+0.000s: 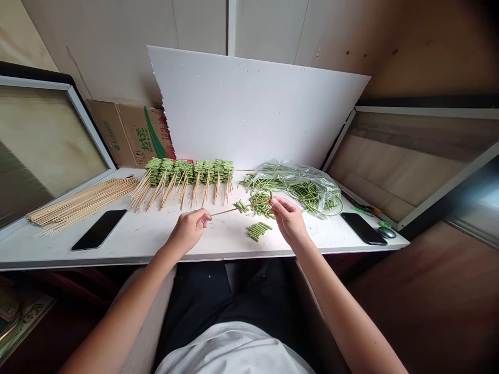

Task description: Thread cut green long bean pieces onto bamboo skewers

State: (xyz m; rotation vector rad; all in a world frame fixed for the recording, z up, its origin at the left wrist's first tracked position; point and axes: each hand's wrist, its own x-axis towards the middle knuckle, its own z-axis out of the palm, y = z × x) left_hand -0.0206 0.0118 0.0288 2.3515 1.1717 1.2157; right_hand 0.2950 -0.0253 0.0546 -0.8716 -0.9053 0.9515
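Bamboo skewer [224,210] lay level between the person's two hands, above a white table [128,240], with a short cluster of green bean pieces [240,206] threaded near its middle. The left hand [187,231] was curled closed around the skewer's near end, while the right hand [288,221] gripped the far end between thumb and fingers, hiding the tip. Just below those fingers lay a loose heap of cut beans [261,205], and a small, neat stack of cut beans [259,231] sat nearer the table's front edge. The step in hand appeared to be threading cut pieces onto the skewer; its bare stretch seemed to call for more pieces, and the heap was the nearest supply. Farther back, a row of loaded skewers [191,174] lay with bare ends toward the person, before a white foam board [249,104]. To the left lay a bundle of bare skewers [81,205] and a black smartphone [99,229]; to the right were a clear plastic bag [296,189] of long green beans and a second smartphone [364,228].
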